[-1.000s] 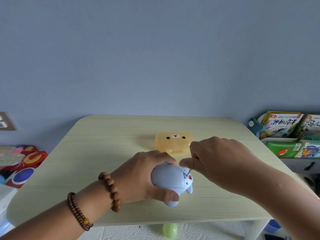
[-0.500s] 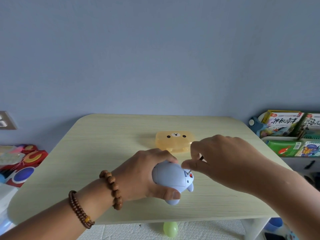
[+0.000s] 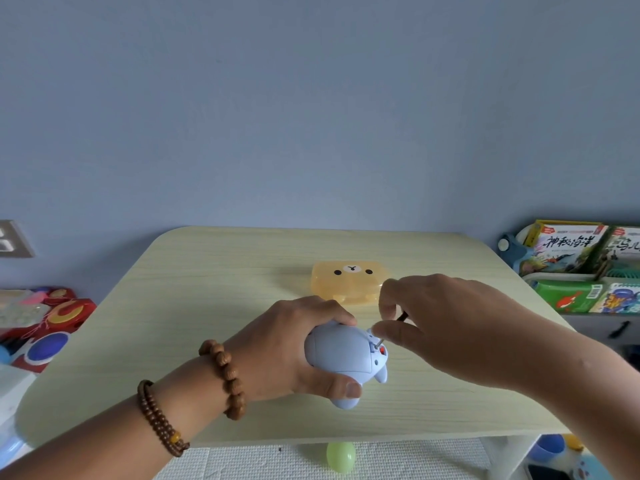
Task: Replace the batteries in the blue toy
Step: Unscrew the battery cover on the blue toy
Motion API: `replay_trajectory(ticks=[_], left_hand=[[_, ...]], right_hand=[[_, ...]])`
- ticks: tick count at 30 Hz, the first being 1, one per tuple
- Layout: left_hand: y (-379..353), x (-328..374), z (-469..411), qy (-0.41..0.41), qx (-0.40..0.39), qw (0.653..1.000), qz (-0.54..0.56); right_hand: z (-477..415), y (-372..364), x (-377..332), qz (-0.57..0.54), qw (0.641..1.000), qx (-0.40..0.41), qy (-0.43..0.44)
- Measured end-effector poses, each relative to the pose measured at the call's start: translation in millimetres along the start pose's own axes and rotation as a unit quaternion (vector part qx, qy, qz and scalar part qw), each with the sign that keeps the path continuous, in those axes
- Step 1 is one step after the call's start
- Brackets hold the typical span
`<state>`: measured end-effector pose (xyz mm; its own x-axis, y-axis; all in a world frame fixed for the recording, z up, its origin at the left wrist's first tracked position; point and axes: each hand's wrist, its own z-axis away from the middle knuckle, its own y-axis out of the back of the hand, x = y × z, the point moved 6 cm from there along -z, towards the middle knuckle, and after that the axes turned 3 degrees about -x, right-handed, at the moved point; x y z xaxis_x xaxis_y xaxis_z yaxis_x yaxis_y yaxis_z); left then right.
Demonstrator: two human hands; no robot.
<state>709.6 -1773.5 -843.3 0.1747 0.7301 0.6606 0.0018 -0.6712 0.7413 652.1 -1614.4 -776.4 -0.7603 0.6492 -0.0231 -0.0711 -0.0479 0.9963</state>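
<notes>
Screwdriver work on the blue toy point(image 3: 341, 355), low in the middle of the frame.

The left hand point(image 3: 287, 344) has its grip curled round the toy, fingers over the top and thumb underneath, above the near part of the pale bench point(image 3: 207, 306); whether the toy touches the bench cannot be told. The right hand point(image 3: 446, 327) has its grip pinched on a thin screwdriver point(image 3: 401, 317), whose metal tip meets the toy beside a small red spot. A yellow box point(image 3: 348, 284) with a bear face lies just behind the hands. Books point(image 3: 568, 251) stand at the right edge, and a green ball point(image 3: 341, 457) lies on the floor at bottom centre.
</notes>
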Motion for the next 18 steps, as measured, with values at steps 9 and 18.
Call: replay_trajectory(ticks=[9, 18], left_hand=[[-0.2, 0.4, -0.6, 0.001, -0.004, 1.000, -0.007], [0.1, -0.8, 0.6, 0.010, -0.001, 1.000, 0.009]], right_hand=[[0.1, 1.4, -1.3, 0.018, 1.000, 0.003, 0.002], [6.4, 4.7, -0.9, -0.028, 0.999, -0.022, 0.012]])
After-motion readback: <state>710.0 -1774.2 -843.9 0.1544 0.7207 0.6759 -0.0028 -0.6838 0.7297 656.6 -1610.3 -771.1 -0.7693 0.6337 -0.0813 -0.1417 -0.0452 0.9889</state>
